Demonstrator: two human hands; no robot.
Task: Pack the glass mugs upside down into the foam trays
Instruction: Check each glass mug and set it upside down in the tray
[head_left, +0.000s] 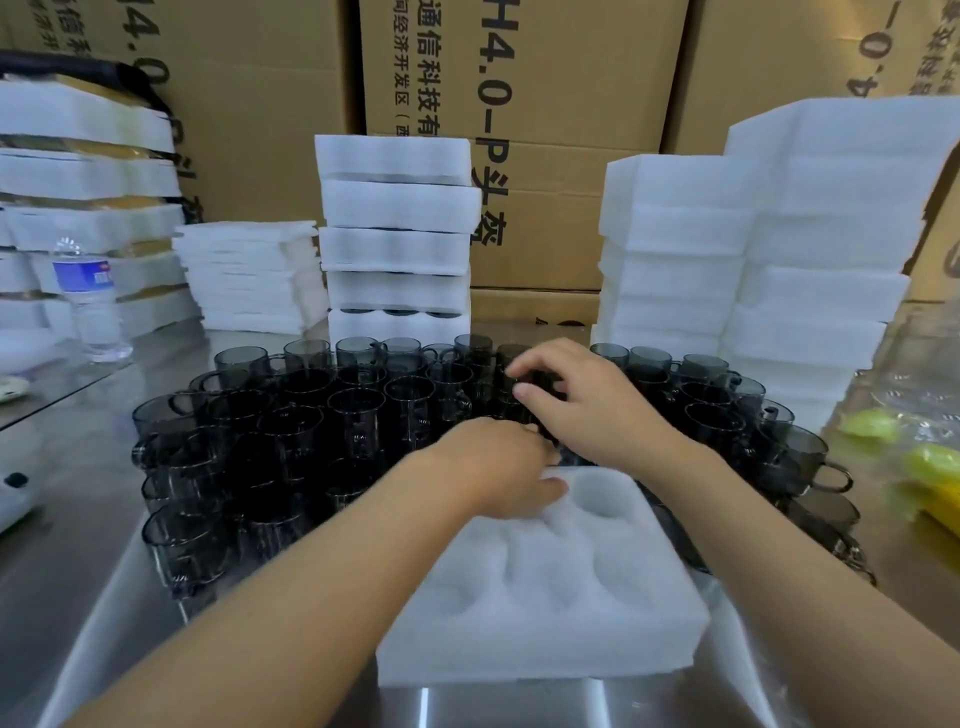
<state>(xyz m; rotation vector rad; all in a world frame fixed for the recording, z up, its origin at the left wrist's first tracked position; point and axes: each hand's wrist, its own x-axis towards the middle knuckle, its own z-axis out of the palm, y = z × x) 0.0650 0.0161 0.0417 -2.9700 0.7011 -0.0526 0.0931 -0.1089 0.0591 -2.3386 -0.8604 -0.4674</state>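
Note:
Several dark smoked-glass mugs (358, 410) stand upright, packed close together on the steel table, with more of them on the right (711, 415). A white foam tray (540, 587) with round empty pockets lies in front of me. My left hand (498, 467) rests at the tray's far left corner, with its fingertips hidden among the mugs. Just behind the tray, my right hand (582, 400) curls its fingers over a dark mug (524, 410). That mug is mostly hidden by the hand.
Stacks of white foam trays rise behind the mugs at centre (397, 234), right (789, 244) and left (83, 171). A water bottle (91, 296) stands at left. Yellow-green items in plastic (914, 457) lie at right. Cardboard boxes (545, 104) form the back wall.

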